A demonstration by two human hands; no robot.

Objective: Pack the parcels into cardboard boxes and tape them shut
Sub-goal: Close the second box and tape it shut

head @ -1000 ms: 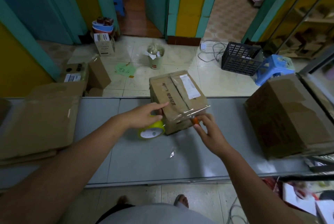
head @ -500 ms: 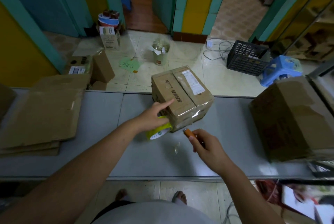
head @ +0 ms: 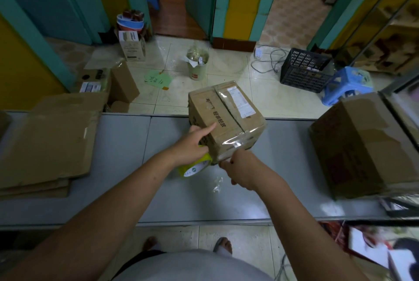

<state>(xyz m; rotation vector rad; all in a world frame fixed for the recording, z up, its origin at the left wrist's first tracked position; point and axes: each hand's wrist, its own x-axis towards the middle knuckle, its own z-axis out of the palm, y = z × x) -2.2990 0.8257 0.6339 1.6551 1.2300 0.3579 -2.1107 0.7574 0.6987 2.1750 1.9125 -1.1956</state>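
Note:
A small cardboard box (head: pixel 223 120) wrapped in clear tape, with a white label on top, stands tilted on the grey counter (head: pixel 127 144). My left hand (head: pixel 192 144) holds a yellow tape roll (head: pixel 196 166) against the box's near left corner, its forefinger stretched along the box's top edge. At the box's near bottom corner my right hand (head: pixel 243 171) is curled, its fingertips against the tape there. The orange cutter is hidden in that hand.
Flattened cardboard sheets (head: pixel 45 144) are stacked on the counter's left. A large cardboard box (head: pixel 367 144) stands at its right end. A scrap of clear tape (head: pixel 217 184) lies on the counter. Beyond it, the floor holds a bin (head: pixel 197 63), a black crate (head: pixel 303 70) and a blue stool (head: pixel 347 86).
My right hand came back forward from the counter to the box's near bottom corner; the orange cutter it held is no longer visible. The left hand stays on the roll.

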